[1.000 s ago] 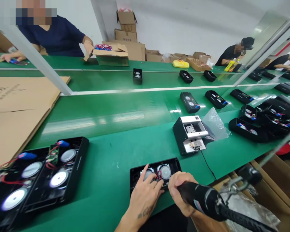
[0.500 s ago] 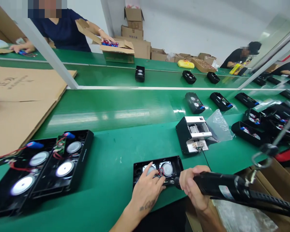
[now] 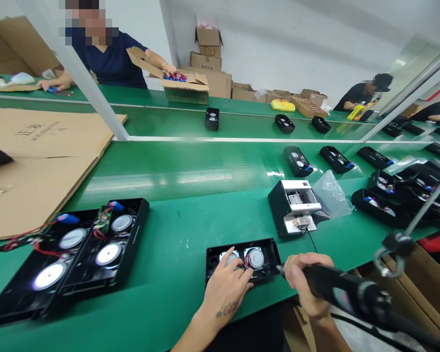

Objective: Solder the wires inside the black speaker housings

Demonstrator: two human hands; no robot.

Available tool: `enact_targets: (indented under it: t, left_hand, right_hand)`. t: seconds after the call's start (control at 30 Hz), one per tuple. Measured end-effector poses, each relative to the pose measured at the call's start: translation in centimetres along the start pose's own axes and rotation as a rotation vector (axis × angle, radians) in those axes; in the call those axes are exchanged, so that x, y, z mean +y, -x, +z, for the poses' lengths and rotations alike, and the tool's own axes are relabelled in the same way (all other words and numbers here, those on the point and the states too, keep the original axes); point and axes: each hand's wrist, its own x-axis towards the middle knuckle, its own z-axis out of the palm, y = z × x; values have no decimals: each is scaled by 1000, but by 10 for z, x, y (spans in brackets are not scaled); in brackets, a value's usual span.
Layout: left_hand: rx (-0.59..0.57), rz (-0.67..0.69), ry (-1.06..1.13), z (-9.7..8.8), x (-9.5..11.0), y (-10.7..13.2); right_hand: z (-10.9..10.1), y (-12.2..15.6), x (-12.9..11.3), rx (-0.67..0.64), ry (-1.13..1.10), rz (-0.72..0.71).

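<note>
A black speaker case (image 3: 270, 255) lies on the green bench with two round silver speakers (image 3: 256, 257) and thin red wires inside. My left hand (image 3: 227, 283) lies over its near wall, with fingers bent inside around the left speaker and wires; the fingertips are partly hidden. In my right hand (image 3: 304, 281) is a black electric screwdriver (image 3: 337, 284), my fingers wrapped round its front end. Its bit points left at the case's right end; whether it touches is unclear.
Two more open speaker cases (image 3: 119, 259) with blue batteries lie at left beside flat cardboard (image 3: 55, 161). A black-and-white machine (image 3: 293, 208) stands behind my right hand, near a plastic bag (image 3: 330, 195). Several cases sit farther right. Co-workers work across the bench.
My right hand and the screwdriver have moved right, drawing the bit from the near wall toward the case's right end. My left hand stays on the case. The whole view has shifted slightly.
</note>
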Motion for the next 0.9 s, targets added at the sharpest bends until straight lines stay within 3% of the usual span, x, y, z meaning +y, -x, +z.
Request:
enact_targets:
  t: [0.1, 0.2, 0.47, 0.9]
  left_hand:
    - [4, 3, -18, 1, 0, 0]
    - [12, 13, -38, 2, 0, 1]
    - [50, 16, -24, 2, 1, 2]
    - [30, 24, -29, 0, 0, -1]
  right_hand:
    - [-4, -7, -15, 76, -90, -102]
    - [3, -6, -15, 115, -166, -101]
    - [33, 3, 18, -51, -205, -51]
    - [29, 4, 23, -84, -235, -52]
